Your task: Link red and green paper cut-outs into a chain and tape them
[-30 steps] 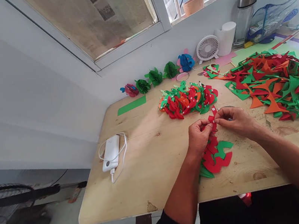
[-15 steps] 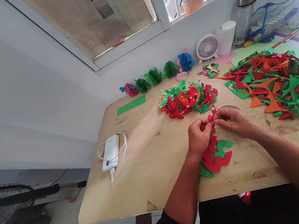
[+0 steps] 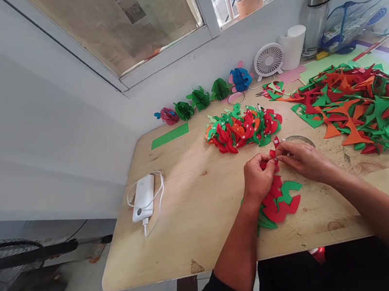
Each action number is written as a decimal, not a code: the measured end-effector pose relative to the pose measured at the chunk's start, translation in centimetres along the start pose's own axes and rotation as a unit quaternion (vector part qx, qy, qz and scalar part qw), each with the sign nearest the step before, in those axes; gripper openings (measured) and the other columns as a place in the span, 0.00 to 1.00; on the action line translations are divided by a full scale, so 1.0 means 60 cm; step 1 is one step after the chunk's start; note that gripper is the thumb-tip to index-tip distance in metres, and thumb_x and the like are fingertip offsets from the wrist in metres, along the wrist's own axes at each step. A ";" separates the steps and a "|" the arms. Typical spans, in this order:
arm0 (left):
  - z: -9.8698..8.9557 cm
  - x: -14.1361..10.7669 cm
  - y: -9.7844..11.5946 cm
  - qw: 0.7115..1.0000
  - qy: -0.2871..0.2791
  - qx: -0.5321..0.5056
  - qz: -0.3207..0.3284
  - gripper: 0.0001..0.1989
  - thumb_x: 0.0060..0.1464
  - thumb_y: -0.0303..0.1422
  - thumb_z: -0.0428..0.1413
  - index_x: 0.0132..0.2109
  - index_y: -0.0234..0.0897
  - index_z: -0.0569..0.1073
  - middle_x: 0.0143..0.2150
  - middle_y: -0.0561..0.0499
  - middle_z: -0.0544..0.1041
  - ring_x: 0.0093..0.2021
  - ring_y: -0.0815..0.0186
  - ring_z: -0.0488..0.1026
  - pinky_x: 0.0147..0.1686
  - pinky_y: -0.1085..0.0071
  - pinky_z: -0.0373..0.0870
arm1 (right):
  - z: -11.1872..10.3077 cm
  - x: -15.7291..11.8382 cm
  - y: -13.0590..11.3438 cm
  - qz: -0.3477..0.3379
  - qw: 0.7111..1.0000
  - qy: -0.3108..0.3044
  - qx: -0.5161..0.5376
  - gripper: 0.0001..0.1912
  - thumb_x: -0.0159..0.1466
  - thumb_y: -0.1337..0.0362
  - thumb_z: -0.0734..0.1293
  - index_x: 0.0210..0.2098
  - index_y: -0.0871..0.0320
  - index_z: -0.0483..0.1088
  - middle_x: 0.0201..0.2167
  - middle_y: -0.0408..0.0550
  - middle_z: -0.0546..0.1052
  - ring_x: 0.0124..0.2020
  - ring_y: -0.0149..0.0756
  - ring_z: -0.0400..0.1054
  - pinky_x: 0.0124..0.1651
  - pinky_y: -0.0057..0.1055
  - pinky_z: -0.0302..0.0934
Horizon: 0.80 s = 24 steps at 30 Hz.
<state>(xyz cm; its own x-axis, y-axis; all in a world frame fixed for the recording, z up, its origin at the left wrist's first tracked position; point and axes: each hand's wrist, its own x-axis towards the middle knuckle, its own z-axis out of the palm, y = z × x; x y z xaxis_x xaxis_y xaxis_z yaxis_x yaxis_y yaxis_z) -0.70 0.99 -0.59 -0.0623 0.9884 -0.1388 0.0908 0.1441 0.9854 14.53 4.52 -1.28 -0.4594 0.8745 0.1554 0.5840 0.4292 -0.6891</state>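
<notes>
Pinching a small red paper piece (image 3: 272,153) right of centre, the left hand (image 3: 258,177) and right hand (image 3: 298,158) nearly meet above red and green cutouts (image 3: 280,205).

Craft workspace, wooden table (image 3: 185,206), paper scraps (image 3: 354,108)

Five folded-paper ornaments (image 3: 200,99) lined the wall in front of me: three green, one blue, one pink. I counted one small white fan (image 3: 269,61), one white cylinder (image 3: 293,48), one glass bottle (image 3: 315,20), one clear bag (image 3: 363,20) and one peach-coloured pot (image 3: 250,3). The table held one power bank (image 3: 143,198), one flat green strip (image 3: 170,135) and two broad heaps of cut paper (image 3: 243,128), whose overlapping pieces defied counting. Two bare hands were seen, one left hand (image 3: 257,177) and one right hand (image 3: 302,158).
</notes>
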 end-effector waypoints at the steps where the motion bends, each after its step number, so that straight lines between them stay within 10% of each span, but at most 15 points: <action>1: 0.000 0.000 0.000 1.000 -0.001 0.000 -0.002 0.04 0.46 0.30 0.55 0.27 0.35 0.72 0.22 0.52 0.74 0.24 0.68 0.72 0.27 0.74 0.67 | 0.000 -0.001 -0.002 -0.003 1.000 0.007 -0.011 0.07 0.62 0.62 0.59 0.31 0.56 0.65 0.25 0.45 0.73 0.26 0.33 0.63 0.30 0.29 0.53; 24: 0.000 0.002 -0.006 0.999 -0.016 -0.043 -0.005 0.06 0.44 0.32 0.58 0.25 0.34 0.71 0.22 0.53 0.73 0.24 0.69 0.71 0.27 0.74 0.68 | -0.006 0.002 -0.002 -0.061 0.996 -0.012 -0.059 0.08 0.63 0.63 0.58 0.31 0.55 0.66 0.27 0.47 0.73 0.29 0.36 0.64 0.33 0.30 0.53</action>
<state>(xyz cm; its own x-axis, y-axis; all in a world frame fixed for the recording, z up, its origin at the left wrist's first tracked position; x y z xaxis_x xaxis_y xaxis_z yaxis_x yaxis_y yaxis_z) -0.73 1.08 -0.94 -0.0300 0.9882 -0.1501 0.0052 0.1503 0.9886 14.67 4.67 -0.94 -0.5470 0.8089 0.2158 0.5963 0.5573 -0.5778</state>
